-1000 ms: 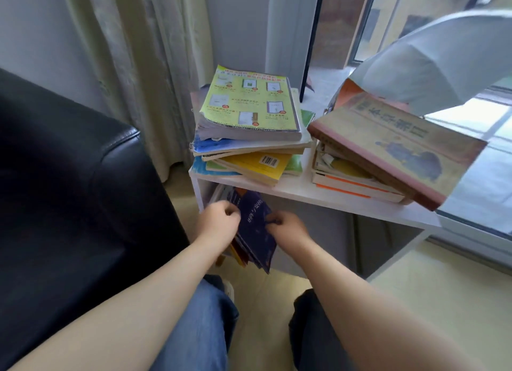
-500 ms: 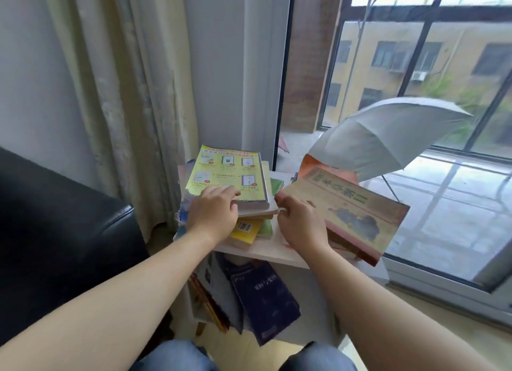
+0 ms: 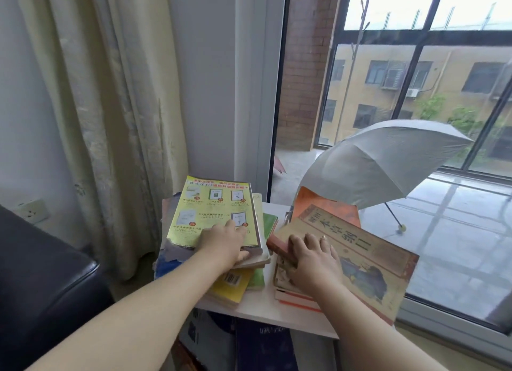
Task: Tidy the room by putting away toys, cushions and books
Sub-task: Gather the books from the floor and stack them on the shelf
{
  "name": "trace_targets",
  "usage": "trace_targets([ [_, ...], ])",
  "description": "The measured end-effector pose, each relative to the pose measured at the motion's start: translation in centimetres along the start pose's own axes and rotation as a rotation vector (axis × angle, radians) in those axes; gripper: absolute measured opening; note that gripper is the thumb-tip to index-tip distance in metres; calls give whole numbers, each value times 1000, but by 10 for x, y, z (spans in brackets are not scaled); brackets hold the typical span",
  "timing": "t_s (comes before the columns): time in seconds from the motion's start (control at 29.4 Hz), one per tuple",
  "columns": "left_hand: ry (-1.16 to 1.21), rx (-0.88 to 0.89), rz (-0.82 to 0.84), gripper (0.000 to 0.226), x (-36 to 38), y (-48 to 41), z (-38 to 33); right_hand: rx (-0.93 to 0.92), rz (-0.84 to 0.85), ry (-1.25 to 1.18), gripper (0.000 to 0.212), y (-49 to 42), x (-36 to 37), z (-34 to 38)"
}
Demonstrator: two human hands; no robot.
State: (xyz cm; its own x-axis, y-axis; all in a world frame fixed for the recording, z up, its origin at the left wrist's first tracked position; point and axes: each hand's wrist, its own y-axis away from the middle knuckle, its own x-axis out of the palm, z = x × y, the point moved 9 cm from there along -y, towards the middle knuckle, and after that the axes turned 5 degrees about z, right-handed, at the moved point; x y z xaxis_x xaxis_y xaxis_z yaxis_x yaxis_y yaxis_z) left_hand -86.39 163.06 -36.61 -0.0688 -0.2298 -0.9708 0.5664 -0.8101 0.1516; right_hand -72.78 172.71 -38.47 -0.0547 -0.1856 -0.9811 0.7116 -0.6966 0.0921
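Two stacks of books lie on a small white shelf table (image 3: 266,307) by the window. A yellow-green book (image 3: 210,210) tops the left stack. My left hand (image 3: 224,243) lies on its near right corner, fingers on the cover, thumb hooked round the near edge. On the right stack, a worn tan book (image 3: 368,262) lies askew and juts over the table edge. My right hand (image 3: 313,257) holds its near left corner, fingers spread on the cover, thumb at the spine. An orange book (image 3: 321,204) shows behind it. Dark blue books (image 3: 263,345) stand on the lower shelf.
A black leather sofa arm (image 3: 41,273) is close on the left, with a curtain (image 3: 110,121) and a wall socket (image 3: 32,211) behind it. An open grey umbrella (image 3: 382,162) sits beyond the glass window on the right.
Both hands rose from the dark blue books on the lower shelf to the stacks on top. The view tilted up toward the window. The right hand has moved further onto the tan book.
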Motion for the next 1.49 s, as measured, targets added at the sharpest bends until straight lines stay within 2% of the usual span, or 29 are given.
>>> trace_targets([
  [0.2, -87, 11, 82, 66, -13, -21, 2, -30, -36, 8, 57, -16, -10, 1],
  [0.27, -172, 55, 42, 60, -22, -23, -1, -36, -41, -4, 56, -19, -9, 3],
  [0.37, -272, 127, -9, 39, -18, -15, -18, -37, -27, -3, 57, -18, -5, 1],
  [0.44, -242, 88, -79, 35, -10, -9, -26, -41, -23, -6, 58, -17, -4, -1],
  [0.61, -103, -45, -196, 45, -10, -12, -18, -55, -26, -17, 62, -16, -7, 0],
  [0.78, -121, 98, -157, 72, -11, -12, -29, -50, -19, -35, 60, -17, -6, -2],
  [0.88, -118, 88, -142, 54, -16, -8, -22, -68, 12, -57, 64, -16, -4, -1],
  [0.95, 26, 24, -211, 31, -26, -2, -7, -90, 30, -51, 68, -14, -4, -2],
  [1.09, 490, -72, -316, 13, -34, 15, 27, -85, 50, 8, 73, -2, -1, -10],
  [1.15, 569, -123, -354, 18, -35, 18, 38, -62, 50, 11, 71, 1, 2, -12],
  [1.22, 699, -225, -469, 14, -47, 26, 61, -50, 43, -12, 68, 5, 3, -9],
  [1.36, 1181, -375, -672, 11, -74, 48, 101, -41, 47, -39, 66, 12, 2, -9],
  [1.49, 1842, -334, -868, 28, -88, 66, 121, -31, 31, -66, 65, 20, -5, -13],
])
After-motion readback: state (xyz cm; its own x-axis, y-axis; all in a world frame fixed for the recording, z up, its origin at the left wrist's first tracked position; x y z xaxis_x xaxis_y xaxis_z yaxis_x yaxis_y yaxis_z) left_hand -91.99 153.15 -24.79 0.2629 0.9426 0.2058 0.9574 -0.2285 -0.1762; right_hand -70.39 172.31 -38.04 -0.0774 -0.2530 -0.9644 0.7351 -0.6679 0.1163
